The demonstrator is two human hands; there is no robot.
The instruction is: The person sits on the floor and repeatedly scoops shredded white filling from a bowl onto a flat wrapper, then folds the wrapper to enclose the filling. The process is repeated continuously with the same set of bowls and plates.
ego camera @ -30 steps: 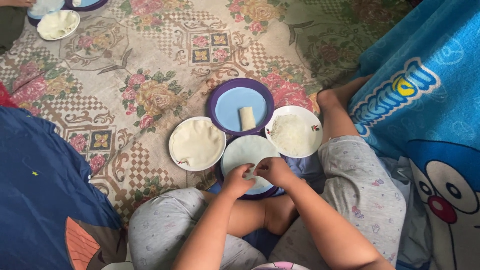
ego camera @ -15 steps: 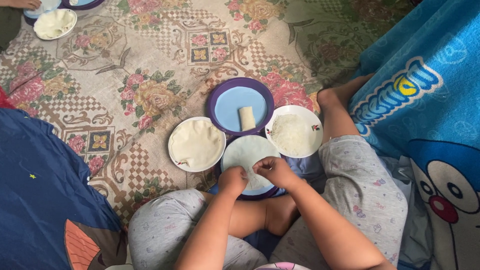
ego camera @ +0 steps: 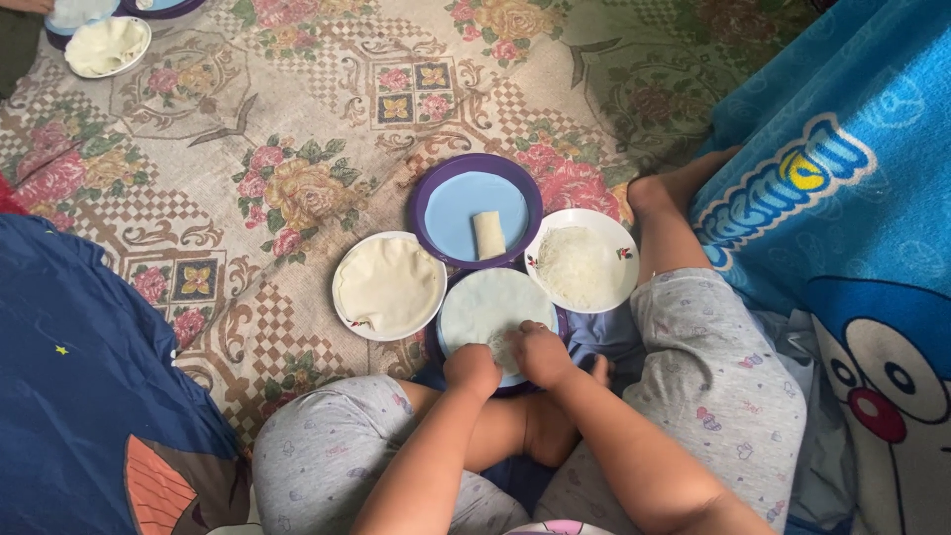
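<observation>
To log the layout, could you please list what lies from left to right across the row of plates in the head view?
White plate of flat wrappers → round wrapper under the left hand and right hand → white plate of shredded filling.

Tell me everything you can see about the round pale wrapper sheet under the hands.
The round pale wrapper sheet is thin, off-white and looks soft, like dough or rice paper. It lies flat, covering most of a purple plate whose rim peeks out at its right edge, on the floral mat between the person's knees. The left hand and right hand press on its near edge, where a little pale filling shows. A white plate holding a stack of similar sheets sits just to its left.
</observation>
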